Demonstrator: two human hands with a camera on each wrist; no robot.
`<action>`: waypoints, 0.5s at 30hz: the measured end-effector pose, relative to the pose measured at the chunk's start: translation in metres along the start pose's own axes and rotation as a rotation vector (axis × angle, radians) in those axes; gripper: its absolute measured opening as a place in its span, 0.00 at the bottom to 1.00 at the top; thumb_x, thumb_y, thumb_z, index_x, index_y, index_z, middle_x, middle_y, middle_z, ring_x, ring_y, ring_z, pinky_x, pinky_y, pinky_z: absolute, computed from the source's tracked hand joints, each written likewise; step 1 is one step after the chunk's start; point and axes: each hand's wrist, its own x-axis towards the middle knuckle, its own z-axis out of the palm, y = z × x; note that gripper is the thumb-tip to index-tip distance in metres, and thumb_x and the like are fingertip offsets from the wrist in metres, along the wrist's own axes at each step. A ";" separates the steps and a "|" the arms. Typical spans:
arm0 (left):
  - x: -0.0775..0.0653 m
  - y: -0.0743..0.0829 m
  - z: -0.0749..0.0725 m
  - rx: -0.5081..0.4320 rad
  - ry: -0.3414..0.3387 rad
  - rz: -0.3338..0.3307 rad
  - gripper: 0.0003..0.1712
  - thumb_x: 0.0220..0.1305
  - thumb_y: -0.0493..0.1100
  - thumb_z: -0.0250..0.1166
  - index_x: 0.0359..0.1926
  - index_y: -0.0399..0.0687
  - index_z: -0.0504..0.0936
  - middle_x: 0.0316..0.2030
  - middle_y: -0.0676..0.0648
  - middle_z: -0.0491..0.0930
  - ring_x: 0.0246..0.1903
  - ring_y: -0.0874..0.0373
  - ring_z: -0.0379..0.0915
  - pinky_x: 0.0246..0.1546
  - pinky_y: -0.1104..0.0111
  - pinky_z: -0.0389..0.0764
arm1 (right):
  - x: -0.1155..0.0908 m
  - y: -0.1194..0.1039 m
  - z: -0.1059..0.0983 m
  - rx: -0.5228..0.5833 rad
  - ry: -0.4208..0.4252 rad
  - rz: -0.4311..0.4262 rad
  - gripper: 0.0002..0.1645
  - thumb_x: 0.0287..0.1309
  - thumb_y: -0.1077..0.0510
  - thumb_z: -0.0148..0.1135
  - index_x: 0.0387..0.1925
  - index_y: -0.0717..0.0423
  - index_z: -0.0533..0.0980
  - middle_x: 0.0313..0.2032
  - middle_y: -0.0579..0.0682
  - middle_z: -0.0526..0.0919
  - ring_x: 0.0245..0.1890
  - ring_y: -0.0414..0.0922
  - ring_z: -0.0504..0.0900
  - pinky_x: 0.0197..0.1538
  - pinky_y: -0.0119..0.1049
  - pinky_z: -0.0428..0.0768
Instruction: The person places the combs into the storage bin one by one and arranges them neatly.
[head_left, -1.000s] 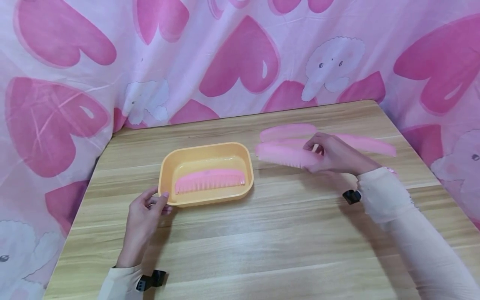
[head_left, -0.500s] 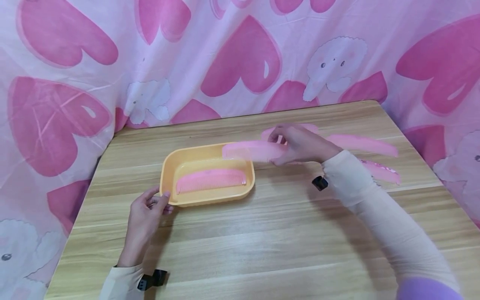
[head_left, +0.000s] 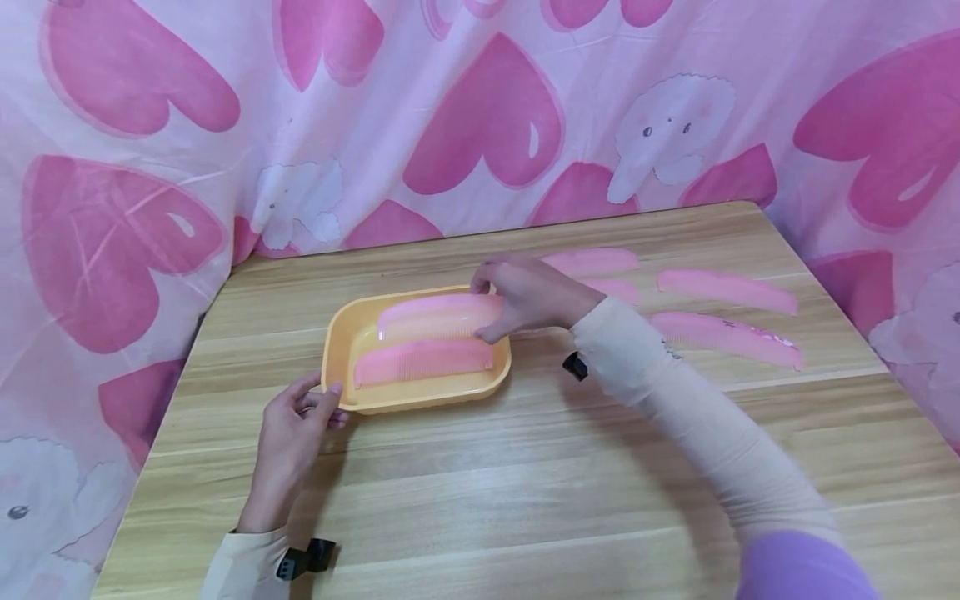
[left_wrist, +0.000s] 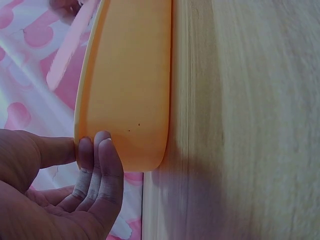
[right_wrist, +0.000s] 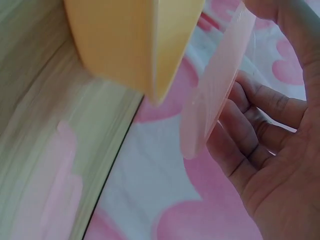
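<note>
My right hand (head_left: 528,293) pinches a pink comb (head_left: 435,317) by its right end, holding it over the yellow-orange plastic tray (head_left: 416,398). In the right wrist view this held comb (right_wrist: 215,95) shows above the tray's rim, between thumb and fingers. A second pink comb (head_left: 423,363) lies inside the tray, along its near side, teeth toward me. With thumb and fingers my left hand (head_left: 296,429) grips the tray's near left corner. The left wrist view shows the left fingers (left_wrist: 107,170) against the tray's outer wall (left_wrist: 127,85).
Right of the tray, several more pink combs lie on the wooden table (head_left: 480,508): one at the back (head_left: 596,261), one farther right (head_left: 727,289), and a comb with a printed pattern (head_left: 727,337). A pink heart-print curtain (head_left: 480,117) hangs behind the table.
My right hand has lifted a comb from the group on the right and carried it left over the tray. The left hand has stayed at the tray's corner.
</note>
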 end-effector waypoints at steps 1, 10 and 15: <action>0.000 0.000 0.000 -0.002 0.000 0.004 0.28 0.74 0.44 0.62 0.68 0.36 0.70 0.34 0.43 0.83 0.30 0.59 0.84 0.36 0.71 0.88 | 0.003 -0.002 0.003 -0.005 -0.007 -0.007 0.30 0.42 0.45 0.79 0.45 0.58 0.81 0.43 0.48 0.81 0.41 0.45 0.78 0.47 0.37 0.80; 0.000 -0.001 -0.001 0.010 -0.003 0.014 0.31 0.74 0.47 0.62 0.70 0.35 0.68 0.33 0.44 0.83 0.30 0.61 0.83 0.35 0.74 0.86 | 0.024 -0.014 0.026 -0.056 -0.053 -0.008 0.33 0.43 0.43 0.80 0.46 0.60 0.82 0.43 0.49 0.82 0.43 0.45 0.77 0.48 0.37 0.80; 0.000 -0.001 -0.001 0.011 -0.003 0.011 0.31 0.74 0.48 0.61 0.70 0.35 0.68 0.33 0.44 0.83 0.29 0.61 0.83 0.35 0.73 0.87 | 0.031 -0.019 0.036 -0.071 -0.078 0.012 0.33 0.43 0.42 0.80 0.45 0.60 0.82 0.44 0.48 0.81 0.43 0.44 0.77 0.48 0.37 0.80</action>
